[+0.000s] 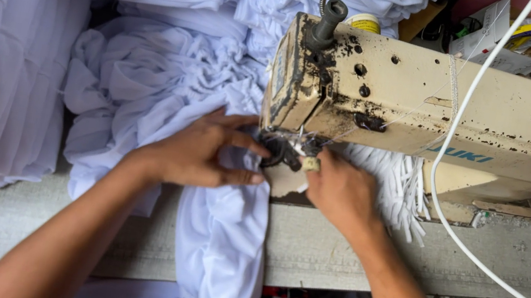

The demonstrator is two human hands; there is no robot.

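Seen from above: a worn cream sewing machine (431,105), chipped and stained dark, lying across the upper right of a pale grey table (334,254). Left hand (197,152) spread over a white cloth (222,235), thumb and fingers pinching a fold of it just left of the needle area, so closed on the cloth. Same cloth draped forward over the table's near edge and hanging down between the two forearms, with its bunched upper part trailing back toward the left rear. Right hand (344,194) tucked under the machine's head, fingertips curled at the dark presser foot (283,152); apparently holding a small pale piece against the cloth there, though too hidden by the machine to tell for sure. White fringe or strips (403,186) fanned out beneath the machine, just right of that hand. White cable (459,131) running down across the machine body and off over the table to the right. Stacks of folded white garments (1,54) piled along the left side and across the top. Cardboard box with papers (529,35) at the upper right corner.
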